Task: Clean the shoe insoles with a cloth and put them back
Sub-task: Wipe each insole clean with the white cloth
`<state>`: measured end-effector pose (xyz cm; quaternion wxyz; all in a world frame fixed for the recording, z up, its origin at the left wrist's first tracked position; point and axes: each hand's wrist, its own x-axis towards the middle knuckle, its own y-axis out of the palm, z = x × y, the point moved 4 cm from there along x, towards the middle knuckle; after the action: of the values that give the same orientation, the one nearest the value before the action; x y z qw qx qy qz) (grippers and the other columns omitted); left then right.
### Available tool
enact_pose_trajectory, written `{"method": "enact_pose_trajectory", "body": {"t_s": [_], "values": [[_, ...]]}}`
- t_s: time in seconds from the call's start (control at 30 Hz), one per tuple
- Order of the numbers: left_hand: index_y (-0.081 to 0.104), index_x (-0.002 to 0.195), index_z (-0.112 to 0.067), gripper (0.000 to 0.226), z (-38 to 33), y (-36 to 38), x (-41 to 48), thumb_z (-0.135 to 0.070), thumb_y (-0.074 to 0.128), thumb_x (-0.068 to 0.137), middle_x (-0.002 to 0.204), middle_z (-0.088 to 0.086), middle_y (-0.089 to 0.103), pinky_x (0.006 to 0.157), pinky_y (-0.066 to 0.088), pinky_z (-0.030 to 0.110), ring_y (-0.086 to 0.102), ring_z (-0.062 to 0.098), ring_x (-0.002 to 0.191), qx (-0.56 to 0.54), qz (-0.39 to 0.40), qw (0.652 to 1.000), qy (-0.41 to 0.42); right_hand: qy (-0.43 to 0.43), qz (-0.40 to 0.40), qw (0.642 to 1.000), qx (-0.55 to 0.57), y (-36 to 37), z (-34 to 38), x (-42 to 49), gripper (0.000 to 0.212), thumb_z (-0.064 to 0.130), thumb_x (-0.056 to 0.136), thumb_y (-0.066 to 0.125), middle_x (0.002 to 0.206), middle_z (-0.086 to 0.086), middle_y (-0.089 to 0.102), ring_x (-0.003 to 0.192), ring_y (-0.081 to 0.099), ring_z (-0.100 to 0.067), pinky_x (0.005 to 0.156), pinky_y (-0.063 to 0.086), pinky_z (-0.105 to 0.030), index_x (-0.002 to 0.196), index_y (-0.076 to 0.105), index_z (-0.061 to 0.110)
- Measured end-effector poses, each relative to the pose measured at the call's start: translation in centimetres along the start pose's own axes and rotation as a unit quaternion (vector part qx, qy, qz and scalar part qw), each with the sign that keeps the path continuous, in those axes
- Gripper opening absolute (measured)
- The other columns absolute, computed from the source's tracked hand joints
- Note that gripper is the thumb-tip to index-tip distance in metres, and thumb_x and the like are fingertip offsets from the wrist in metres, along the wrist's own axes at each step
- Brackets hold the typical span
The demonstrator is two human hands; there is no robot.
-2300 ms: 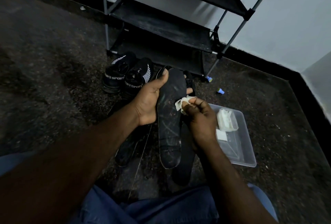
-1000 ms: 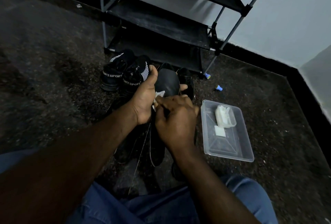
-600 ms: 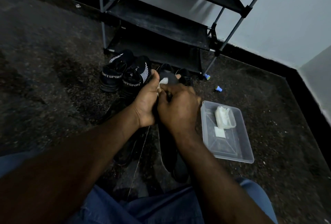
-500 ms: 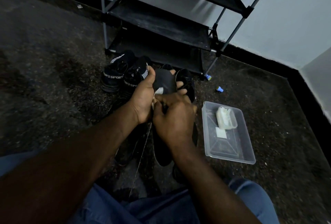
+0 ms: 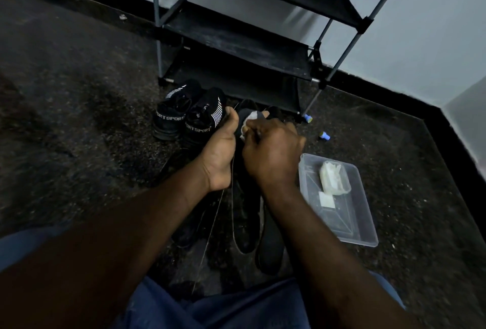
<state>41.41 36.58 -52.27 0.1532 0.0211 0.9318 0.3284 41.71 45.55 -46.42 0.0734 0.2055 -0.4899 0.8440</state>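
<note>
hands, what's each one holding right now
Left hand: closed round the insole, holding it up.
Right hand: closed on the white cloth, at the insole's top end.

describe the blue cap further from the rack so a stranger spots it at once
Find the black shoe rack against the wall and follow its front right leg to the floor. Two small blue caps lie there: the wanted cap lies apart, nearer the clear plastic tray, while the other cap sits at the leg's foot.
</note>
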Motion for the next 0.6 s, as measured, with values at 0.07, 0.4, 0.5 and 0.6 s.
{"method": "enact_pose_trajectory", "body": {"t_s": [0.07, 0.4, 0.5, 0.6], "values": [[0.059, 0.145, -0.024, 0.079, -0.2, -0.1, 0.2, -0.073, 0.016, 0.100, 0.133, 0.005, 0.070, 0.097, 0.056, 0.036, 0.067, 0.020, 0.121, -0.005, 0.006, 1.000, 0.002, -0.013, -0.003, 1.000, -0.002, 0.2, 0.3, -0.6, 0.016, 0.020, 0.085, 0.071, 0.093, -0.003, 0.073, 0.096, 0.061, -0.032, 0.080, 0.030, -0.039, 0.097, 0.079, 0.026], [0.050, 0.151, -0.028, 0.076, -0.3, 0.0, 0.5, -0.074, 0.019, 0.099, 0.135, 0.018, 0.067, 0.096, 0.059, 0.043, 0.065, 0.035, 0.123, -0.081, 0.016, 0.997, -0.013, -0.050, -0.004, 0.999, 0.015, 0.2, 0.2, -4.5, 0.016, 0.023, 0.085, 0.066, 0.088, 0.005, 0.070, 0.092, 0.060, -0.024, 0.079, 0.035, -0.038, 0.094, 0.078, 0.029], [0.062, 0.141, -0.027, 0.075, 0.3, 0.2, 0.5, -0.075, 0.021, 0.100, 0.126, 0.007, 0.073, 0.092, 0.058, 0.033, 0.070, 0.022, 0.114, -0.021, -0.003, 1.000, -0.022, -0.019, -0.029, 0.999, 0.010, -0.1, 0.0, -2.0, 0.019, 0.023, 0.081, 0.064, 0.091, 0.002, 0.072, 0.093, 0.061, -0.029, 0.079, 0.033, -0.038, 0.094, 0.077, 0.029], [0.063, 0.140, -0.029, 0.073, 0.9, 0.1, 0.6, -0.076, 0.028, 0.098, 0.136, 0.004, 0.067, 0.111, 0.046, 0.041, 0.062, 0.021, 0.127, -0.021, 0.004, 0.999, -0.026, -0.015, -0.026, 0.999, 0.022, -0.4, 0.3, -0.4, 0.025, 0.026, 0.085, 0.060, 0.101, 0.002, 0.074, 0.096, 0.060, -0.029, 0.080, 0.029, -0.037, 0.101, 0.078, 0.031]]}}
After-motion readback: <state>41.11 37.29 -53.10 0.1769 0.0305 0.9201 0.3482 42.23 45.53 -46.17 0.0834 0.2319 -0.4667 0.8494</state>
